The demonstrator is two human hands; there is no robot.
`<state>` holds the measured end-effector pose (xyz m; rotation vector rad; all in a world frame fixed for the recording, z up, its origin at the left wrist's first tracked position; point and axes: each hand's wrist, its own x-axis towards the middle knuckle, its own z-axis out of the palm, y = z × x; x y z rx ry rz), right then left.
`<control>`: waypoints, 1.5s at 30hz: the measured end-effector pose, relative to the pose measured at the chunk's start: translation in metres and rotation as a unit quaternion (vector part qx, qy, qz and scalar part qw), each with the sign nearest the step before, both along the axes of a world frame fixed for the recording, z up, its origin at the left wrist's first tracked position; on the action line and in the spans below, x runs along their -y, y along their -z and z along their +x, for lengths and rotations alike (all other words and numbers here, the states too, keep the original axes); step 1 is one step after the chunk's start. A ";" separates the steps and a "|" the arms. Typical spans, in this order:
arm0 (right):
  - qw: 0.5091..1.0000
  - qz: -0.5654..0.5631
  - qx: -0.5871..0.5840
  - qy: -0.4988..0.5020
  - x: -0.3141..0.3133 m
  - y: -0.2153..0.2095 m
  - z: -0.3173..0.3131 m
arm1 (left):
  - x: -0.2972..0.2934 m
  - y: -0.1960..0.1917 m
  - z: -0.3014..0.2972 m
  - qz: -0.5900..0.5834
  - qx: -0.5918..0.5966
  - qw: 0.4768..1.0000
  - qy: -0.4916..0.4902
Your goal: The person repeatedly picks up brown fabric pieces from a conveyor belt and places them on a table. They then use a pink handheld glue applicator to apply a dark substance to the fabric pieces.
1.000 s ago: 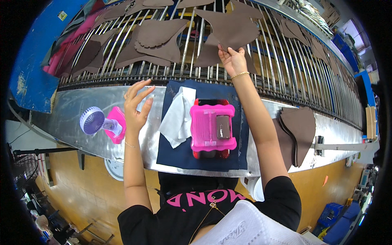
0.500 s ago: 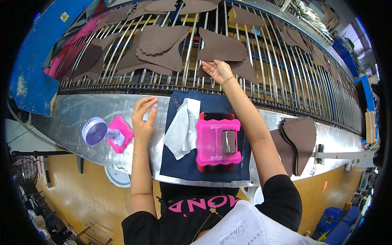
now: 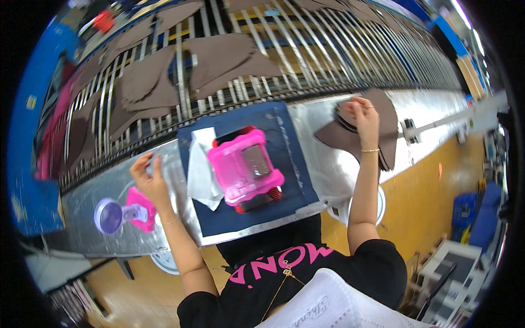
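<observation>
Brown pieces [image 3: 387, 117], likely light and soft, are best edge-lifted; left grip [image 3: 150, 177] is unclenched, right grip [image 3: 365, 116] can't be judged.

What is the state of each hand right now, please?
Left hand: open, fingers loosely bent, holding nothing visible.
Right hand: fingers bent over the brown stack; whether it grips a piece cannot be told.

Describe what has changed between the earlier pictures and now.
The right hand let go of a brown piece on the rack and moved right, nearer the body, to the stack; its grip there is unclear. The view turned. The left hand stays raised and empty; the fan and cloth stay put.
</observation>
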<state>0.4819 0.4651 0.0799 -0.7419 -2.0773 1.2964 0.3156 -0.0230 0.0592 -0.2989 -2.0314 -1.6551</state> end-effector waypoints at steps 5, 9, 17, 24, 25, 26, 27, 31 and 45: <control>0.895 0.228 0.293 0.248 -0.067 0.021 0.133 | 0.008 -0.004 -0.003 -0.038 -0.032 0.999 0.001; 0.835 0.232 0.393 0.306 -0.066 0.033 0.153 | 0.005 -0.018 0.005 -0.050 0.005 0.999 -0.016; 0.810 0.230 0.380 0.382 -0.056 0.024 0.142 | -0.007 -0.030 0.022 -0.078 0.036 0.996 -0.021; 0.894 0.200 0.335 0.218 -0.047 -0.008 0.145 | -0.003 -0.029 0.016 -0.048 0.008 0.999 0.017; 0.924 0.094 0.318 0.189 -0.020 -0.040 0.130 | -0.002 -0.031 0.017 -0.041 0.007 0.999 0.022; 0.933 0.059 0.322 0.150 -0.015 -0.051 0.129 | -0.007 -0.034 0.017 -0.037 0.011 0.999 0.031; 0.932 0.098 0.320 0.137 -0.008 -0.060 0.126 | -0.014 -0.041 0.018 -0.033 0.016 0.998 0.041; 0.981 0.118 0.148 0.046 0.051 -0.131 0.093 | -0.047 -0.076 0.027 -0.007 0.023 0.995 0.097; 0.906 -0.067 -0.221 -0.354 0.179 -0.149 -0.015 | -0.024 -0.160 0.058 0.122 0.118 0.953 0.251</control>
